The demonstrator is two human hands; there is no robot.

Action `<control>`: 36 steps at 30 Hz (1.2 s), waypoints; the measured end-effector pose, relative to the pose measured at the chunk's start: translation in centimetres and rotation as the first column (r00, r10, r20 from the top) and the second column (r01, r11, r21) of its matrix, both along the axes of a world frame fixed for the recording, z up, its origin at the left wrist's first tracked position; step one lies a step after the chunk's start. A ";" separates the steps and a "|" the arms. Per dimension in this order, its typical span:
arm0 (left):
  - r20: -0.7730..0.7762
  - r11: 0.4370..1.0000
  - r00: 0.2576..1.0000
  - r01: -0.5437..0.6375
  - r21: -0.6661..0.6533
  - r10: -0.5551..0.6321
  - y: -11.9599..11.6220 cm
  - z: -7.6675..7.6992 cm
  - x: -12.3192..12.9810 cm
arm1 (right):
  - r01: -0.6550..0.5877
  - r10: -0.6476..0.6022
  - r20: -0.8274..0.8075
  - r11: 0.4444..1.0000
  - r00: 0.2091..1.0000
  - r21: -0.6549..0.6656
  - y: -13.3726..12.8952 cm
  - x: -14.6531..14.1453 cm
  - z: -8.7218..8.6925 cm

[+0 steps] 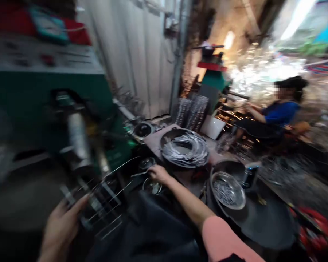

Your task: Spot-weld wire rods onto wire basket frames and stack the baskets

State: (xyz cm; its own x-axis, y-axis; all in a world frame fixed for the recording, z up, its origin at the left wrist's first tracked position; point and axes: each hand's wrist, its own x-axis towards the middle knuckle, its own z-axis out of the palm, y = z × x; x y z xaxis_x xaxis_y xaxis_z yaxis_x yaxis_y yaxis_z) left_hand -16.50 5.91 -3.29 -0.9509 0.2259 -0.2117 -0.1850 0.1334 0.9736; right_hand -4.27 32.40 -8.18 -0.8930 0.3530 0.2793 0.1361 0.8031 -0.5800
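Thin metal wires [114, 175], long axis slanting up-right, beside green machine [43, 98]

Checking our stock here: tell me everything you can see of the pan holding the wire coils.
The pan is a wide, round, shallow dish of dark metal with a raised, slightly shiny rim. It lies flat on a brownish worktop. Loose loops of thin, silvery wire fill much of it, piled in an uneven coil that reaches its rim on the right. The picture's blur hides the wire ends and the pan's finer surface detail.
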 end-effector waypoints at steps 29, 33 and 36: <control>0.021 0.865 0.996 -0.084 0.495 0.085 -0.5 -2.4 -1.7 | -0.355 0.405 -0.222 0.905 0.887 0.236 -3.6 -8.9 3.8; 0.023 0.860 0.997 -0.078 0.505 0.077 -0.4 -2.2 -2.1 | -0.361 0.409 -0.213 0.903 0.887 0.231 -3.3 -9.3 3.8; 0.048 0.857 0.996 -0.094 0.506 0.081 -0.4 -2.0 -2.3 | -0.369 0.415 -0.206 0.902 0.886 0.225 -3.3 -9.8 3.8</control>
State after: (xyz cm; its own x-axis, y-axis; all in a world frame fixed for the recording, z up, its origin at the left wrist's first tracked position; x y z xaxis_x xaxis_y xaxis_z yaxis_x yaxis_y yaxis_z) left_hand -18.83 5.49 -5.29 -0.9678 0.2245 -0.1140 -0.1974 -0.3953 0.8971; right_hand -14.05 29.10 -4.42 -0.8439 -0.0864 0.5295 -0.3381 0.8520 -0.3997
